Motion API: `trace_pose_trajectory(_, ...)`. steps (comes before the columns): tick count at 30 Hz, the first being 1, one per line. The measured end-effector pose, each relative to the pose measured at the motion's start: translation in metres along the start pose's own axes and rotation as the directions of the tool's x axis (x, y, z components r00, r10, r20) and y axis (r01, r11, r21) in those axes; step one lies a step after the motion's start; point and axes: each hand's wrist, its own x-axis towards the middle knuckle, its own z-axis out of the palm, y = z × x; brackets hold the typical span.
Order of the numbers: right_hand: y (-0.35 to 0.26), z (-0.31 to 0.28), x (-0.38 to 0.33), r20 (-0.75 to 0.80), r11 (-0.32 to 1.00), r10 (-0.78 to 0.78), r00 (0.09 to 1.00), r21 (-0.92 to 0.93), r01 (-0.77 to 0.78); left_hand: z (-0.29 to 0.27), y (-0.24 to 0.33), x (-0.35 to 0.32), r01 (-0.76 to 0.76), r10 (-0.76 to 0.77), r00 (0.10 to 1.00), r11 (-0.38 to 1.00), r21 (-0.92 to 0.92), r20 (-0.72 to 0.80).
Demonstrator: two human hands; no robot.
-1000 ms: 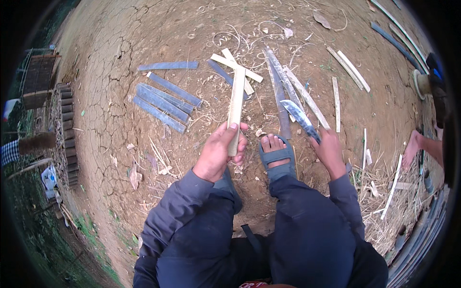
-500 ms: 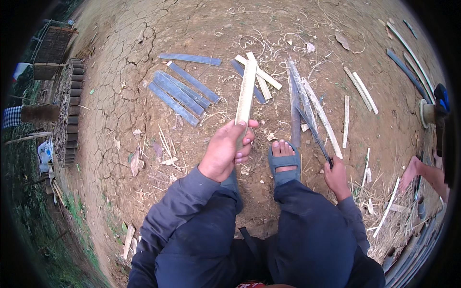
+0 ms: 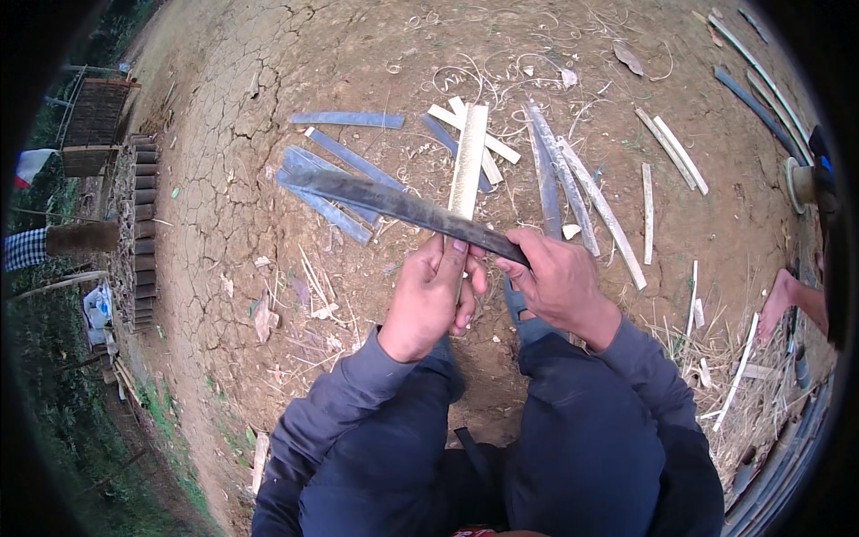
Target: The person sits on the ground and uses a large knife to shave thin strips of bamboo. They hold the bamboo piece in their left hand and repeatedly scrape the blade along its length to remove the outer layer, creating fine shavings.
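Note:
My left hand [image 3: 429,295] is closed around the lower end of a flat, pale bamboo strip [image 3: 470,157], which points away from me. In my right hand [image 3: 564,279] is the handle of a machete [image 3: 385,201] with a long, dark blade. The blade lies crosswise over the strip, just beyond my left fingers, its tip out to the left. The tip passes over several dark-skinned bamboo strips [image 3: 353,159] on the ground. Whether the edge touches the held strip, I cannot tell.
Pale bamboo strips [image 3: 617,228] lie to the right, with curled shavings [image 3: 474,76] farther out. My sandalled feet flank the middle. Another person's bare foot [image 3: 777,302] is at the right edge. Bamboo poles [image 3: 787,474] lie lower right; a row of short brown cylinders [image 3: 143,233] stands left.
My right hand has brought the machete up from beside my right foot to lie across the bamboo strip. My left hand keeps its hold on the strip and has shifted slightly nearer.

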Motion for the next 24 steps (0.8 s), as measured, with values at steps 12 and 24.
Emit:
trace_pose_trajectory(12, 0.012, 0.014, -0.006, -0.073, 0.99, -0.135, 0.988, -0.049, 0.131, -0.011, -0.008, -0.02, 0.034, -0.059, 0.994, 0.968, 0.25, 0.09)
trace_pose_trajectory(24, 0.064, -0.017, -0.016, -0.174, 0.915, 0.392, 0.904, 0.173, -0.363, -0.01, 0.003, -0.021, 0.283, -0.263, 0.955, 0.946, -0.16, 0.134)
